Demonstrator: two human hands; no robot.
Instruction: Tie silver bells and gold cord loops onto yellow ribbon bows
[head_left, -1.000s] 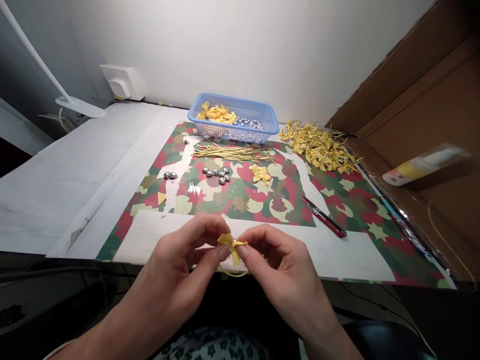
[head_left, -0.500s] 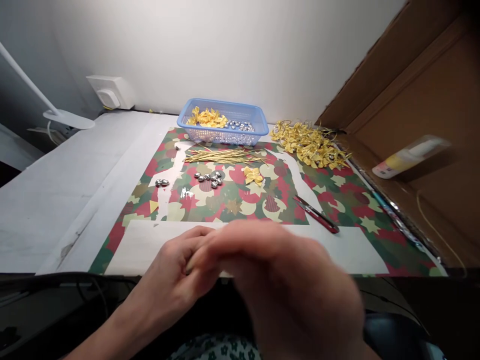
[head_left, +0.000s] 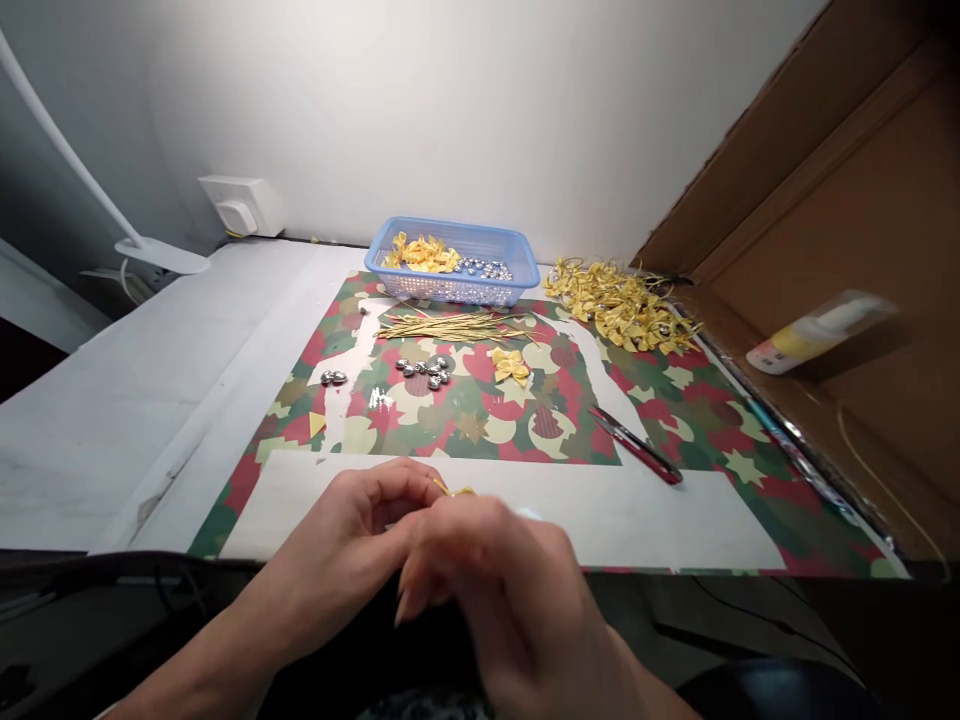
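Note:
My left hand [head_left: 360, 520] and my right hand [head_left: 510, 580] meet over the front edge of the table, both with curled fingers. A thin bit of yellow cord [head_left: 454, 490] peeks out between them; the rest of what they hold is hidden by the fingers. Beyond the hands lie several shiny silver beads [head_left: 424, 372] and a couple of yellow ribbon bows [head_left: 510, 366]. Behind these is a bundle of gold cords [head_left: 450, 326]. Small red-handled scissors or snips [head_left: 637, 446] rest to the right.
At the wall stands a blue basket [head_left: 454, 228] holding yellow bows and silver beads. A heap of corded yellow bows [head_left: 622, 305] lies right of it. A bottle [head_left: 817, 332] leans by the cardboard side [head_left: 810, 200]. On the left are a white lamp [head_left: 161, 257] and a wall socket [head_left: 247, 203].
My right hand has dropped lower and farther from the camera, and its fingers have curled in. Some yellow cord now shows between the hands. The view has shifted slightly.

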